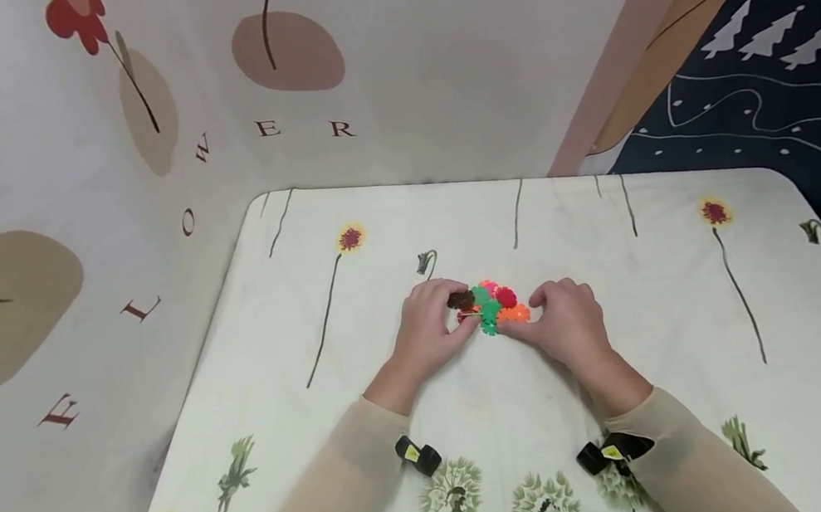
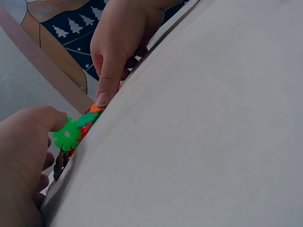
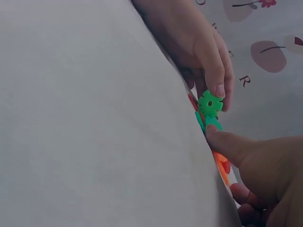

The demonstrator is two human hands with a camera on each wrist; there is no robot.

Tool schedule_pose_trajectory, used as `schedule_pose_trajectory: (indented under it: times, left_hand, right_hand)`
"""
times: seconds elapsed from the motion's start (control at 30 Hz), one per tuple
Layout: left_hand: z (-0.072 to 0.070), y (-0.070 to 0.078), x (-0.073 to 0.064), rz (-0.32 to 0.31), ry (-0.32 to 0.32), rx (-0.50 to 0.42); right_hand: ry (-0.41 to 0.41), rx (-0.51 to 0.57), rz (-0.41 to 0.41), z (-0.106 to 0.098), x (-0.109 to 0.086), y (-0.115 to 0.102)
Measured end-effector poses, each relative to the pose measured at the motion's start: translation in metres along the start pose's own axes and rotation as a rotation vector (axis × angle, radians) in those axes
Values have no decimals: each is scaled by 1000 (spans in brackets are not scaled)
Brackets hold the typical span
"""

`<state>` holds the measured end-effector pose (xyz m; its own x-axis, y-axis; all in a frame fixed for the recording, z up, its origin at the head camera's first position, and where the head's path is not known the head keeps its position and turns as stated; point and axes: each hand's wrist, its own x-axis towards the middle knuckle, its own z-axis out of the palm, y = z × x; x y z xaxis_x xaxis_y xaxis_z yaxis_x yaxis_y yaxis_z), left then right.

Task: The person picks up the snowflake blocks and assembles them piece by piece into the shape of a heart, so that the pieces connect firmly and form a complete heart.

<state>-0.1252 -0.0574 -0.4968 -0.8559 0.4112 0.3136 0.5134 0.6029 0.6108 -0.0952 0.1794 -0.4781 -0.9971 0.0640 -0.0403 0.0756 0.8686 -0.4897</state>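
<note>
A small cluster of plastic snowflake discs lies on the table, with teal discs (image 1: 490, 310), a red disc (image 1: 506, 297), orange discs (image 1: 513, 314) and a brown disc (image 1: 459, 300). At its left side, my left hand (image 1: 429, 325) pinches an upright bright green disc (image 3: 210, 103), thumb against its near face and a finger behind. My right hand (image 1: 571, 318) is at the cluster's right side. Its thumb (image 3: 222, 137) extends onto a teal disc, while the other fingers bend around beside the orange discs. The cluster's far side is partly hidden in both wrist views.
Under the hands is a white tablecloth (image 1: 243, 374) printed with flowers. Behind the table stands a pale wall (image 1: 437, 78) with printed letters and shapes, and a dark panel (image 1: 756, 111) with white trees at the right. Black wrist cameras (image 1: 418, 455) sit on both sleeves.
</note>
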Motion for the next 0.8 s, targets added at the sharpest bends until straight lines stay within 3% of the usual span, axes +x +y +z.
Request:
schedule_pose_trajectory:
  times: [0.13, 0.57, 0.8]
  left_hand:
    - [0, -1, -1, 1, 6, 1]
    - [2, -2, -1, 3, 10, 4]
    - [2, -2, 0, -6, 2, 2]
  right_hand:
    - [-27, 3, -20, -2, -2, -4]
    - [-3, 69, -61, 0, -5, -7]
    - [-70, 105, -51, -2, -2, -7]
